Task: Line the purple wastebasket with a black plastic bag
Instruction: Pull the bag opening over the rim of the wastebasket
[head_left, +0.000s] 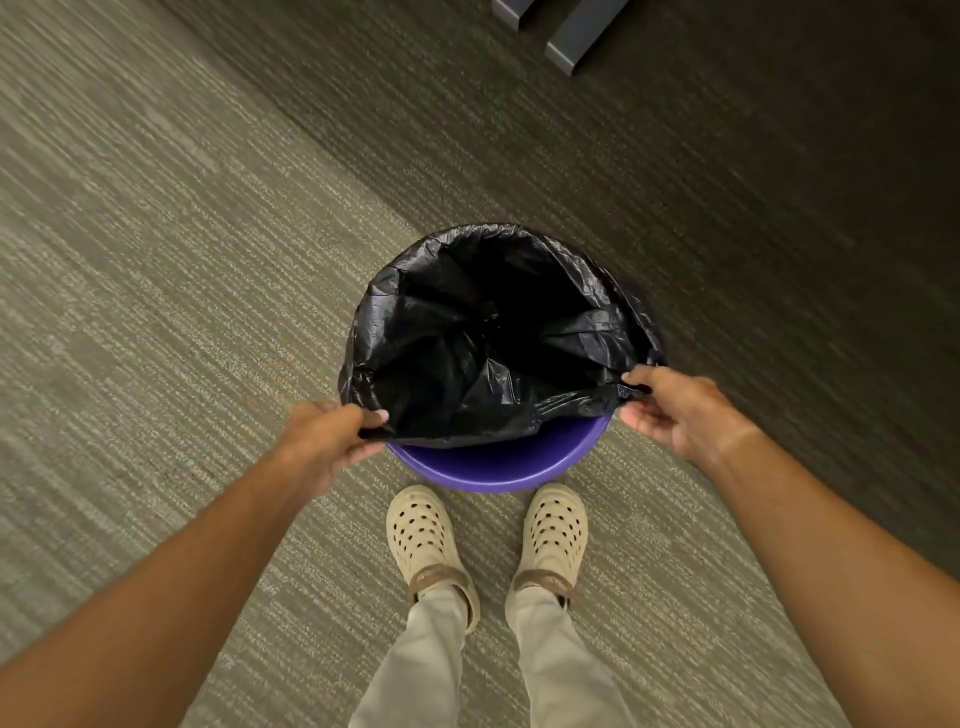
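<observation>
Carpet (156, 270) lies under a purple wastebasket (498, 470) that stands just in front of the person's cream clogs (421, 535). A black bag (467, 364) sits inside, its edge folded over the far and side rim, while the near rim is bare. The left hand (324, 441) pinches the near-left edge of the bag. The right hand (670, 410) pinches the near-right edge, apparently at a handle loop.

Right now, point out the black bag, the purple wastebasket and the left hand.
black bag (467, 358): head view, crumpled inner wall.
purple wastebasket (498, 462): head view, bare near rim.
left hand (324, 439): head view, back of hand pinching the bag's edge.
</observation>
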